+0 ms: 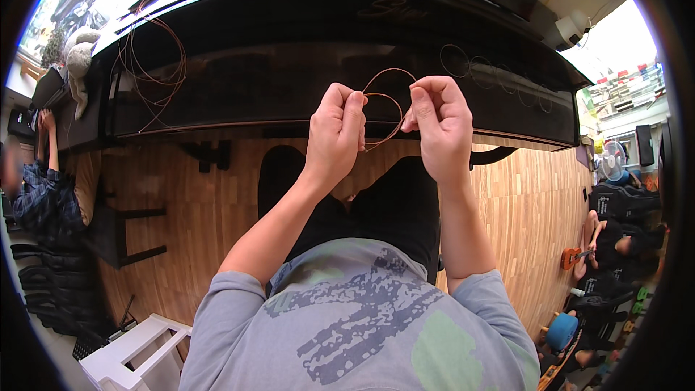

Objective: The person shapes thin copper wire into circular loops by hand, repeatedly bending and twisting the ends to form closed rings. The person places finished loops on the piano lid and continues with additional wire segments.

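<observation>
Between my two hands is a thin copper-coloured wound string (392, 69), bent into loops and held above the near edge of a black piano (253, 65). My left hand (335, 128) pinches one side of the loops between thumb and fingers. On the other side, my right hand (443, 127) is closed with thumb and forefinger together at the string. Larger loose coils of similar copper-coloured string (186, 65) lie on the piano at the left. To the right, several small rings of thin pale string (442, 56) rest in a row on the dark surface.
A grey plush toy (78, 61) sits by the piano's left end, near a person in a plaid shirt (43, 192). A black stool (127, 235) and a white stool (141, 355) stand at the left. Several people, one with a small orange guitar (570, 258), are at the right.
</observation>
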Demonstrator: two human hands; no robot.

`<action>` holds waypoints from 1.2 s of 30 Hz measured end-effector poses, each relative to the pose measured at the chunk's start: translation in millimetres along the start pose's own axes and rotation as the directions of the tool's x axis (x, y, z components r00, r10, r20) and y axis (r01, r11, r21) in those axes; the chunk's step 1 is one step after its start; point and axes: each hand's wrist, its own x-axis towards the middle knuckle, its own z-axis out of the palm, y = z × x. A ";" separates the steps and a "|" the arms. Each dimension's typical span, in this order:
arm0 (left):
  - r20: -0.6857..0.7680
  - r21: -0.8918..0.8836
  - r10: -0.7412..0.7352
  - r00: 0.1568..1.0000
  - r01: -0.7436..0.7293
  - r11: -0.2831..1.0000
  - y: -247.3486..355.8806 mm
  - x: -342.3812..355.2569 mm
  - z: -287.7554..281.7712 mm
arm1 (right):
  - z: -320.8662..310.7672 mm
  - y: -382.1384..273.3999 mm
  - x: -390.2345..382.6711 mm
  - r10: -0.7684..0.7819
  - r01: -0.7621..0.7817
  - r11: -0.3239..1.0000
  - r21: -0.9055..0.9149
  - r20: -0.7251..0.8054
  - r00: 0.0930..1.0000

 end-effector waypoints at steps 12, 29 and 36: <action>-0.049 0.119 0.068 0.996 -0.062 0.991 -12.0 5.5 -6.8 | -8.4 0.8 3.5 0.185 -0.217 0.929 0.301 0.131 0.974; 0.016 -0.368 -0.154 0.988 0.149 0.918 -5.6 7.6 -10.4 | 1.7 17.5 -7.2 -0.184 0.239 0.829 -0.505 0.158 0.970; 0.032 -0.509 -0.181 0.983 0.171 0.844 -2.2 5.6 -9.8 | 4.9 28.9 -17.4 0.199 -0.229 0.963 0.142 0.198 0.960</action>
